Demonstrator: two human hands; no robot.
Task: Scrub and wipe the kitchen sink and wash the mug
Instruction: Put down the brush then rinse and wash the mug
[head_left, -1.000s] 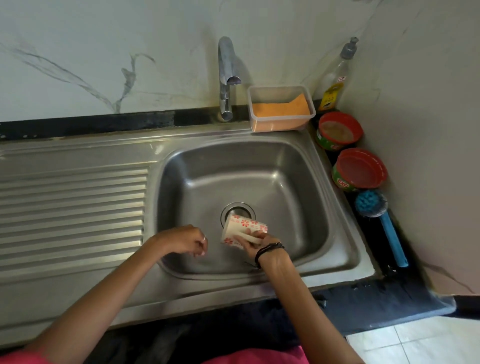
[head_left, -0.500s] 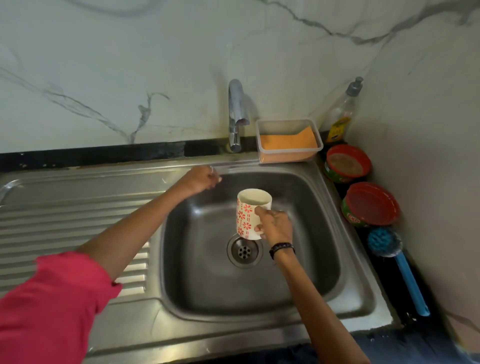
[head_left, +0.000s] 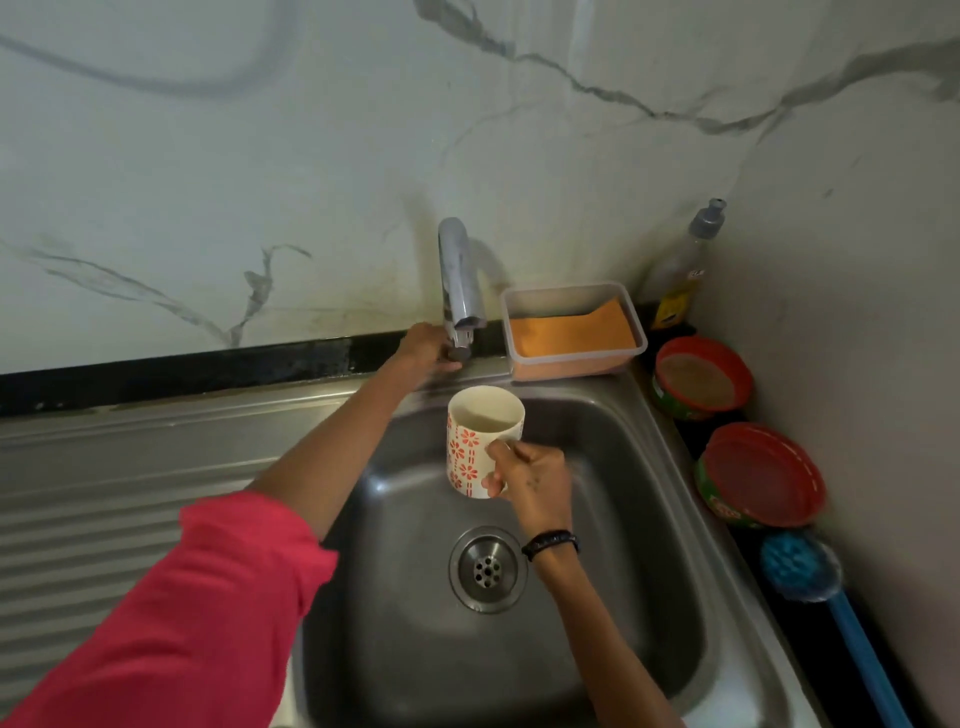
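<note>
The mug (head_left: 480, 441) hung upright in the right hand (head_left: 535, 480) over the sink (head_left: 613, 597) basin, in front of and below the tap (head_left: 460, 280), with the drain (head_left: 487, 568) beneath and nearer the person. The left hand (head_left: 426, 348) was at the tap's base on the rear ledge, and just right of the tap sat a tub (head_left: 571, 332) on the rim. Along the sink's right side, from back to front, stood a bottle (head_left: 683, 270), two round containers (head_left: 701, 376) (head_left: 761, 475) and a brush (head_left: 802, 569); the draining board (head_left: 104, 493) lay to the left.

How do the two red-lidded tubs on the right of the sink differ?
The far red-lidded tub has a see-through centre showing brownish contents; the near red-lidded tub has a solid red top. The far one lies beside the orange-sponge container, the near one beside the blue brush. Both are round with green sides.
</note>
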